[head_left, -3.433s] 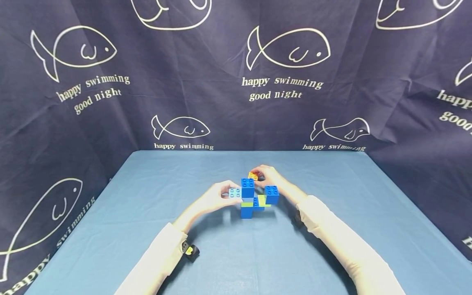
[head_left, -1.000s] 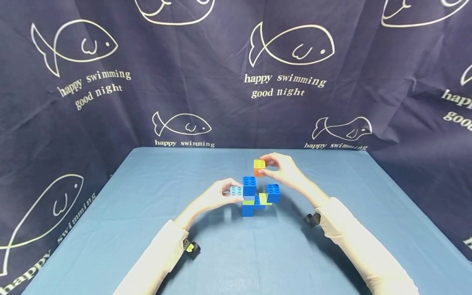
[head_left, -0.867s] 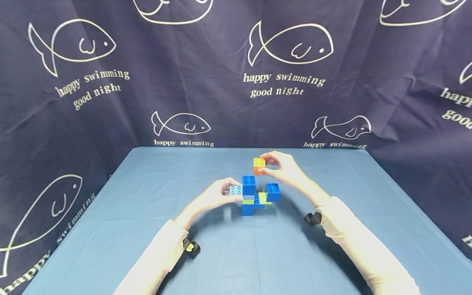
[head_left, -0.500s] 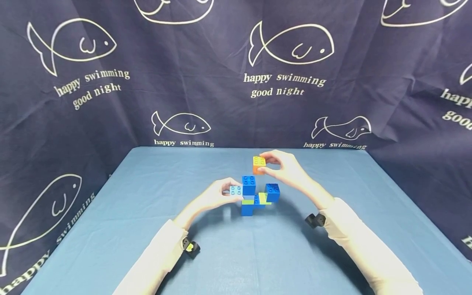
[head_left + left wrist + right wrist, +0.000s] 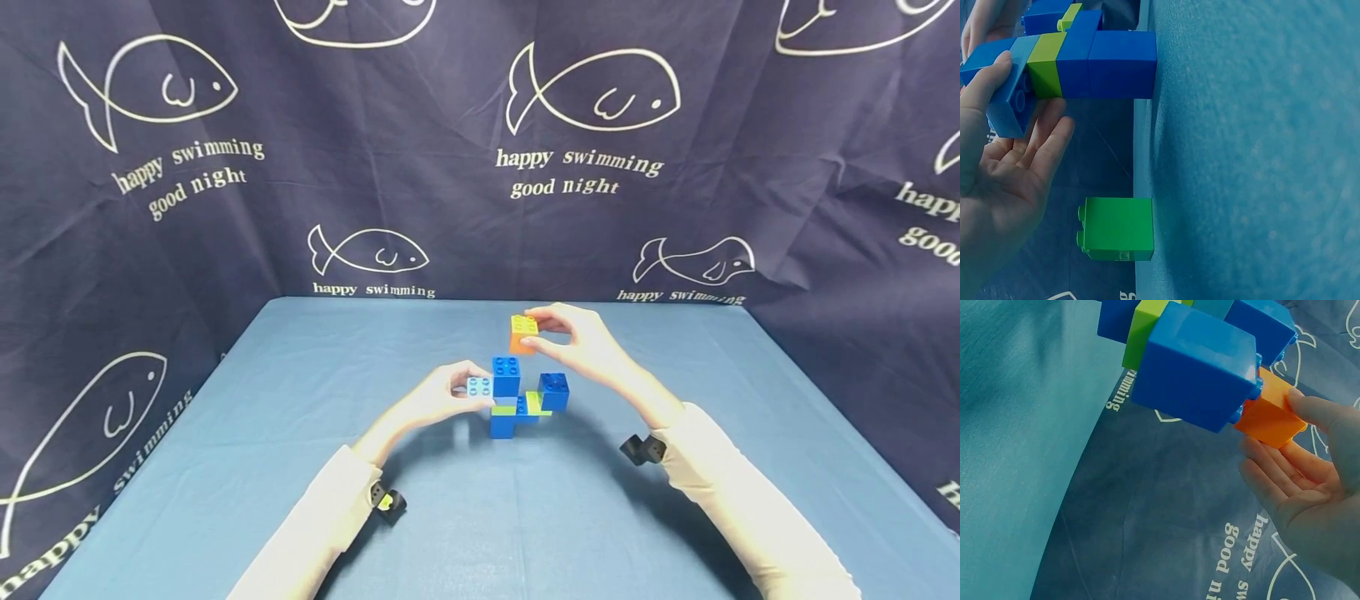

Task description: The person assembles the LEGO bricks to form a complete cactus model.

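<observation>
My left hand (image 5: pixel 438 398) pinches the light-blue building brick (image 5: pixel 479 388) that juts from the left side of a brick tower, thumb on the near side and fingers behind. The tower stands upright, with a blue brick (image 5: pixel 506 377) on top, a lime-green layer (image 5: pixel 1046 64) lower down and blue bricks (image 5: pixel 1122 64) at its foot. A side arm with a lime-green piece (image 5: pixel 533 403) carries another blue brick (image 5: pixel 554 391) on the right. My right hand (image 5: pixel 581 342) pinches an orange brick (image 5: pixel 521 338) between thumb and fingers, studs up, behind and above the tower's top.
A green brick (image 5: pixel 1119 229) stands on the table near the left hand, hidden in the head view. The blue cloth-covered table (image 5: pixel 450 517) runs back to a dark curtain (image 5: pixel 480 208) with fish drawings.
The right hand has lifted the orange brick from low behind the tower and, in the last second, shifted it slightly up and left. The left hand keeps its hold on the light-blue brick.
</observation>
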The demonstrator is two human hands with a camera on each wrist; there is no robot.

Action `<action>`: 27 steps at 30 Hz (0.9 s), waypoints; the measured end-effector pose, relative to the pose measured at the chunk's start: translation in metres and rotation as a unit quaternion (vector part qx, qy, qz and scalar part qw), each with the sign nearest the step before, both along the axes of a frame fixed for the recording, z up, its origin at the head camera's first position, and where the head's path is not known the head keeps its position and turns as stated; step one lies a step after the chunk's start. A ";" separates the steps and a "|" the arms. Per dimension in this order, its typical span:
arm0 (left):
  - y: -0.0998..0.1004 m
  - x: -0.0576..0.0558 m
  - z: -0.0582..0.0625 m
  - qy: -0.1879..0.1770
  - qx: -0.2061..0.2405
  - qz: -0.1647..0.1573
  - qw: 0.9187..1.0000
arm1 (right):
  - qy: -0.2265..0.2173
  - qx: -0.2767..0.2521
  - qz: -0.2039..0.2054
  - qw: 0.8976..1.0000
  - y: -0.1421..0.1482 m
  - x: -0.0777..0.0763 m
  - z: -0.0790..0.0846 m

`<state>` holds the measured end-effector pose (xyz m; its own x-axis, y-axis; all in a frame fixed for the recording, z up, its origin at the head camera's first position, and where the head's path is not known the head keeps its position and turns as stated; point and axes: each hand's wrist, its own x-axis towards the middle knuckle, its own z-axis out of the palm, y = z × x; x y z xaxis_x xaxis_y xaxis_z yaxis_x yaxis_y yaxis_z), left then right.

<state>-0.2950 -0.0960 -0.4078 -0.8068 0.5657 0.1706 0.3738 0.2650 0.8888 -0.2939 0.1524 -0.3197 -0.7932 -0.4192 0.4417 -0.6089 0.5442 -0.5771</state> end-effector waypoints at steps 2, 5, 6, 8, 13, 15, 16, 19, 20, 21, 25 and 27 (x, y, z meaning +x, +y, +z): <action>0.000 0.000 0.000 0.000 -0.001 -0.001 1.000 | 0.002 0.000 0.001 1.000 0.000 0.001 0.001; 0.001 0.000 0.001 -0.001 -0.001 -0.001 1.000 | 0.002 0.000 0.001 1.000 -0.001 0.002 0.002; 0.001 -0.001 0.001 -0.002 0.000 -0.001 1.000 | 0.002 0.000 0.002 1.000 -0.001 0.003 0.002; 0.001 -0.001 0.000 -0.003 0.002 -0.003 1.000 | 0.000 -0.001 0.008 1.000 -0.001 0.004 0.003; 0.000 -0.001 0.001 -0.007 0.005 -0.006 1.000 | -0.010 -0.002 0.024 1.000 -0.004 0.008 0.006; 0.000 -0.001 0.000 -0.007 0.004 -0.006 1.000 | -0.014 -0.002 0.026 1.000 -0.005 0.009 0.006; 0.000 -0.001 0.000 -0.005 0.004 -0.006 1.000 | -0.016 -0.001 0.026 1.000 -0.005 0.010 0.006; 0.000 -0.001 0.000 -0.003 0.002 -0.004 1.000 | -0.017 -0.001 0.026 1.000 -0.007 0.011 0.005; 0.000 -0.001 0.000 -0.002 0.001 -0.003 1.000 | -0.016 -0.002 0.027 1.000 -0.007 0.011 0.005; 0.000 -0.001 0.001 0.000 0.001 -0.003 1.000 | -0.015 -0.002 0.027 1.000 -0.008 0.011 0.005; 0.000 0.000 0.001 0.003 0.004 -0.004 1.000 | -0.007 -0.002 0.032 0.999 -0.010 0.013 0.005; 0.000 0.000 0.001 0.003 0.005 -0.003 1.000 | -0.006 -0.003 0.034 0.999 -0.010 0.013 0.004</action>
